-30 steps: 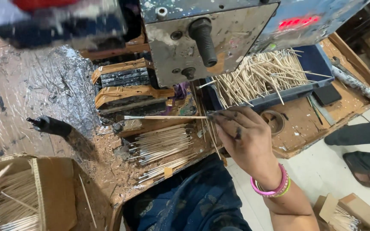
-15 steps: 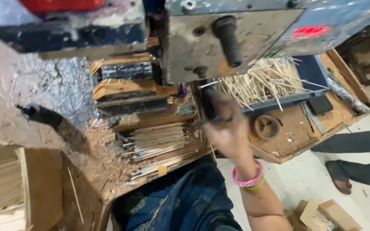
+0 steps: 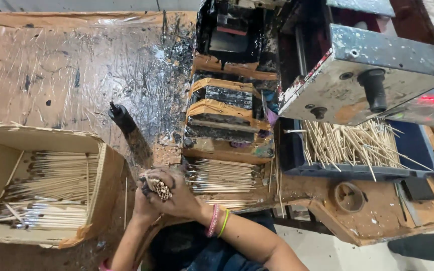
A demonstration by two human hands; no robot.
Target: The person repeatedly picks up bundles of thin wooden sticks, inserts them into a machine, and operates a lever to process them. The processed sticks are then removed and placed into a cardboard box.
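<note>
Both my hands meet low in the middle of the head view, wrapped around one bundle of thin sticks (image 3: 160, 189) whose pale ends point up at me. My left hand (image 3: 144, 203) cups the bundle from the left. From the right, my right hand (image 3: 182, 196), with pink and green bangles on its wrist, closes over it. Just right of my hands lies a flat row of dark-tipped sticks (image 3: 222, 175) on the workbench.
A cardboard box (image 3: 104, 170) with several layers of sticks stands at the left. A metal machine (image 3: 362, 75) hangs over a dark blue tray (image 3: 347, 170) of loose bare sticks at right. Plastic sheeting (image 3: 66, 70) covers the bench behind. A small black bottle (image 3: 121, 116) stands near the middle.
The view has swung left and the box is now in full sight. My right hand left the tray side and came left to join the left hand on a bundle of sticks.
</note>
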